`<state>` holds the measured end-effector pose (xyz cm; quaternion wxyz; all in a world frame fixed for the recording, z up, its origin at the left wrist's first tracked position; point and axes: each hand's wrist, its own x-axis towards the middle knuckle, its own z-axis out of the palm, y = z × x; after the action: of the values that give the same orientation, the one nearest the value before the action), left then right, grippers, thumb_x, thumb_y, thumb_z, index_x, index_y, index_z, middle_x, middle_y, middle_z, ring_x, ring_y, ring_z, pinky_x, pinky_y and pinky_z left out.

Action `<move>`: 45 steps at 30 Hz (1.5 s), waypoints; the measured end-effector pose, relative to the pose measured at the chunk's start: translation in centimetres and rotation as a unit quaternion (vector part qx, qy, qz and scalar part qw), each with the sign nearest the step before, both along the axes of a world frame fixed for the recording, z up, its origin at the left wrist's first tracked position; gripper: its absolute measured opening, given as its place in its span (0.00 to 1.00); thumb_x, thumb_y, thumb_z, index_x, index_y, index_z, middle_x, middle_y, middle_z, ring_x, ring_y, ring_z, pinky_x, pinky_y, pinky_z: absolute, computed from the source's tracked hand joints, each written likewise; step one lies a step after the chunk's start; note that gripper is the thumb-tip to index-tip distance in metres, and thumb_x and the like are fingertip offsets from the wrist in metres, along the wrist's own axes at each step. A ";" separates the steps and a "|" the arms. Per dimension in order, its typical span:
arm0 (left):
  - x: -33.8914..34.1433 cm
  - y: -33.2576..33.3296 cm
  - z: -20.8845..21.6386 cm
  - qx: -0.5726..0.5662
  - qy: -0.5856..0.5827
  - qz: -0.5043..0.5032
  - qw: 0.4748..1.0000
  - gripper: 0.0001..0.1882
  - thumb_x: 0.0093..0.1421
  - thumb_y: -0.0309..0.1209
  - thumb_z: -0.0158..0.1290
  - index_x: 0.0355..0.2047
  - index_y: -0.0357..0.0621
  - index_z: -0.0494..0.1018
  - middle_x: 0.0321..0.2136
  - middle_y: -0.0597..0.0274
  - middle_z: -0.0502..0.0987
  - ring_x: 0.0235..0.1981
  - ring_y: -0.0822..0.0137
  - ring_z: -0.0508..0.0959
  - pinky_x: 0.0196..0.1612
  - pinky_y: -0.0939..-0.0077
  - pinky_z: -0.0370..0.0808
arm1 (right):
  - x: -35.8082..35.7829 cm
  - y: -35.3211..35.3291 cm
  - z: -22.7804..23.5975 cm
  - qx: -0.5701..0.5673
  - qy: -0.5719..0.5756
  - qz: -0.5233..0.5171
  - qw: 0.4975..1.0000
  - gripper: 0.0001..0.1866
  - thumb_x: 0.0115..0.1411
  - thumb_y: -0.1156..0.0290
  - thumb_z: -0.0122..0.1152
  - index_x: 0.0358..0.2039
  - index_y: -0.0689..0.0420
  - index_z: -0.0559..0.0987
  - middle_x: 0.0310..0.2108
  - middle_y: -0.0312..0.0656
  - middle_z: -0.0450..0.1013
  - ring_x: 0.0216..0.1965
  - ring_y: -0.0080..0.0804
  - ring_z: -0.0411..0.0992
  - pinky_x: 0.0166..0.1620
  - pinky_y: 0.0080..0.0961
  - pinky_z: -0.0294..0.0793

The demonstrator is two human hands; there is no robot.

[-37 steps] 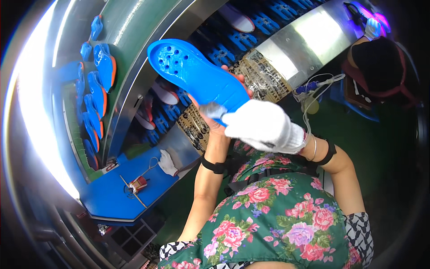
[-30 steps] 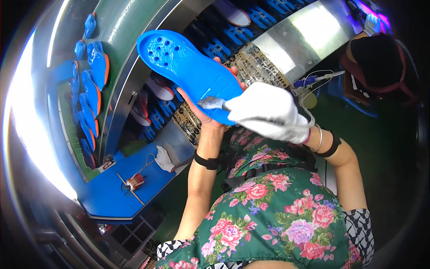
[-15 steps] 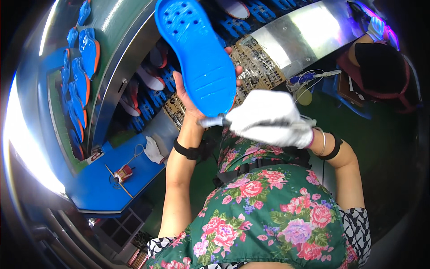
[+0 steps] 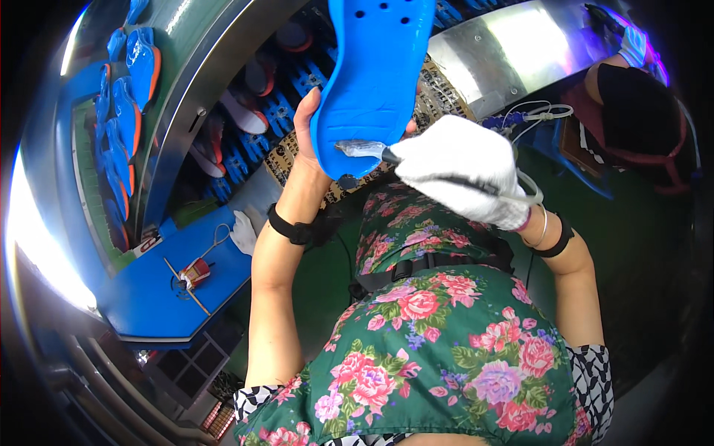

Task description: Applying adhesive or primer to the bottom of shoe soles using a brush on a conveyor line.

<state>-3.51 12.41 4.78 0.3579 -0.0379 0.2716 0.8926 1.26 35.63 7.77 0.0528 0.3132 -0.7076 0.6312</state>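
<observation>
My bare left hand point(image 4: 306, 126) holds a glossy blue shoe sole point(image 4: 379, 74) from beneath. Its thumb lies along the left edge and fingertips show at the right edge; the palm is hidden. Small round holes dot the sole's far part, and shallow grooves cross it nearer to me. In a white knit glove, my right hand point(image 4: 461, 175) is closed round a brush point(image 4: 363, 149) with a dark neck and pale, wet-looking bristles. The bristles touch the sole near its close end. A pale tube or handle end shows behind the glove.
Other blue soles point(image 4: 123, 134) stand on the left rack. Shoe parts point(image 4: 245, 111) sit behind a curved metal rim point(image 4: 195, 104). A blue table point(image 4: 141, 297) bears a red container point(image 4: 195, 273) and a white glove point(image 4: 242, 233). Taped cardboard point(image 4: 439, 93) lies ahead; another person's gloved hand point(image 4: 634, 46) is far right.
The sole has shifted right and slightly farther off, now partly past the upper edge. The brush has moved from beside the sole's near end onto its surface. The view has shifted slightly.
</observation>
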 end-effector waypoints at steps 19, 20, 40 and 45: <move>-1.1 -1.2 -1.0 0.088 -0.017 -0.068 0.994 0.56 0.55 0.62 0.56 0.72 0.37 0.49 0.66 0.33 0.60 0.57 0.31 0.72 0.62 0.38 0.69 | 1.3 -0.6 -0.4 -0.046 -0.023 0.065 0.997 0.11 0.52 0.77 0.73 0.38 0.53 0.87 0.40 0.41 0.83 0.35 0.34 0.80 0.40 0.29 0.80; -1.1 -1.2 -1.2 0.160 -0.042 -0.061 0.984 0.52 0.59 0.60 0.54 0.72 0.36 0.51 0.66 0.32 0.61 0.61 0.29 0.69 0.64 0.35 0.66 | 0.8 -0.5 -0.7 -0.049 -0.025 0.029 0.998 0.11 0.53 0.77 0.74 0.38 0.53 0.87 0.39 0.41 0.83 0.35 0.34 0.80 0.40 0.29 0.79; 0.6 1.0 -2.8 0.167 -0.109 -0.016 0.980 0.46 0.66 0.62 0.43 0.72 0.39 0.54 0.62 0.35 0.68 0.57 0.27 0.72 0.53 0.38 0.77 | -4.9 2.4 -0.3 -0.062 -0.128 -0.117 0.983 0.11 0.57 0.78 0.71 0.42 0.61 0.86 0.41 0.43 0.83 0.41 0.26 0.81 0.46 0.25 0.81; 1.1 2.0 -2.8 0.176 -0.149 -0.043 0.972 0.49 0.64 0.63 0.45 0.74 0.43 0.48 0.67 0.34 0.60 0.57 0.25 0.71 0.52 0.32 0.76 | -7.8 4.4 -0.9 0.059 0.118 -0.205 0.970 0.11 0.57 0.81 0.69 0.42 0.60 0.86 0.40 0.44 0.83 0.39 0.33 0.81 0.43 0.27 0.81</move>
<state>-2.43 14.45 1.96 0.4335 -0.0950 0.0553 0.8944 -6.55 40.05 6.85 0.2458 0.2366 -0.7816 0.5222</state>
